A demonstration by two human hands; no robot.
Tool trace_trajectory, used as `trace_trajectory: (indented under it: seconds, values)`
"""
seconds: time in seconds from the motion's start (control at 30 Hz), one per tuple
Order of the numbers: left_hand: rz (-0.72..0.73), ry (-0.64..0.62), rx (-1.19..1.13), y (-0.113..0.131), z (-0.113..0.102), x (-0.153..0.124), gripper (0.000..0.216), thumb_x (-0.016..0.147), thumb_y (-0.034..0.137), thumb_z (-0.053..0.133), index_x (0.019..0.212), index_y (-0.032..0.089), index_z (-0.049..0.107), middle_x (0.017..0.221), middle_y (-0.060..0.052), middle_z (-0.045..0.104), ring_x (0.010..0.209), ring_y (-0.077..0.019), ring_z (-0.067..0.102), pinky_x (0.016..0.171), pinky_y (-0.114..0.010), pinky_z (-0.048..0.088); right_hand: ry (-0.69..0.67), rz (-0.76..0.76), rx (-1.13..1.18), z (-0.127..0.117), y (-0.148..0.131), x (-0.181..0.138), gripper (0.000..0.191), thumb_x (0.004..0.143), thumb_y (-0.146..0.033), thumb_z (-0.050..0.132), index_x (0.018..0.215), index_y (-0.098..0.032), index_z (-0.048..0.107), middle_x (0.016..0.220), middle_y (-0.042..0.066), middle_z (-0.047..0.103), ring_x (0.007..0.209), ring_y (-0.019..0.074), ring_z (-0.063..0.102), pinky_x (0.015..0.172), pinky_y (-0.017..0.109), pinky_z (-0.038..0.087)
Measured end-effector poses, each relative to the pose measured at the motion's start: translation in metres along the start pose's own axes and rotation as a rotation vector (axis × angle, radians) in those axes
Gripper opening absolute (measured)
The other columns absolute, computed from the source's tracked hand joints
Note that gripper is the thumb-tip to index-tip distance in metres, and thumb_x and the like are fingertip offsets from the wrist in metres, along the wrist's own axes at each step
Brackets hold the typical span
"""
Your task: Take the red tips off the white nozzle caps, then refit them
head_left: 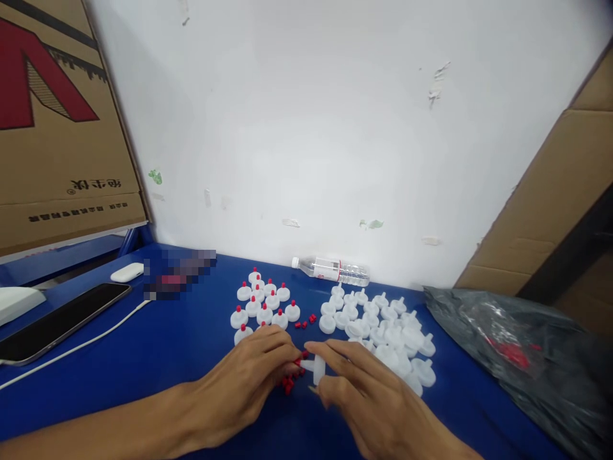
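My right hand pinches a white plastic nozzle cap by its round base, with its spout pointing left. At the spout's tip, my left hand has thumb and finger closed on a small red tip cap. My fingers partly hide whether that tip cap is fully seated. Loose red tip caps lie below and behind the fingers. Beyond my left hand stand several white nozzle caps with red tips. Behind my right hand spreads a pile of nozzle caps with bare spouts.
A see-through plastic bottle lies by the wall. On the right is a dark plastic bag with a small bag of red pieces on it. A phone, white cable and white case are at left. Cardboard boxes flank the blue table.
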State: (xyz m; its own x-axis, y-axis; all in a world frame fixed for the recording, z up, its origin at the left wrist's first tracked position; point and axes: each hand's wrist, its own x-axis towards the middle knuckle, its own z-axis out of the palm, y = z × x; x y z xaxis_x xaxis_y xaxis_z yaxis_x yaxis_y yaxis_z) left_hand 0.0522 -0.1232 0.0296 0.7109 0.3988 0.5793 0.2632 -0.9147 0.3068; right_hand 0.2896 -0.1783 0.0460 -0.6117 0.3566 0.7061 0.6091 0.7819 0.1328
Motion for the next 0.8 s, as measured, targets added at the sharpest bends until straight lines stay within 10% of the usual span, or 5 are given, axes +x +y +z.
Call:
trace_trajectory:
  seconds: [0.33,0.8]
  values:
    - [0.063,0.087,0.063,0.007,-0.001,-0.013,0.029,0.108,0.016,0.038,0.136,0.023,0.045,0.111,-0.009,0.069,0.107,-0.0207,0.067,0.096,-0.032,0.058,0.028,-0.045,-0.109,0.006,-0.011,-0.002,0.024,0.089,-0.002,0.052,0.089,-0.023,0.064,0.121,0.009,0.076,0.107,0.0213,0.074,0.090,0.032,0.062]
    - [0.063,0.160,0.073,0.017,-0.003,-0.011,0.028,0.113,0.027,0.026,0.131,0.024,0.048,0.103,-0.006,0.071,0.097,-0.0163,0.069,0.088,-0.024,0.059,0.079,-0.076,-0.075,0.006,-0.015,0.000,0.025,0.085,-0.001,0.056,0.084,-0.023,0.067,0.119,0.010,0.076,0.107,0.0193,0.074,0.090,0.026,0.061]
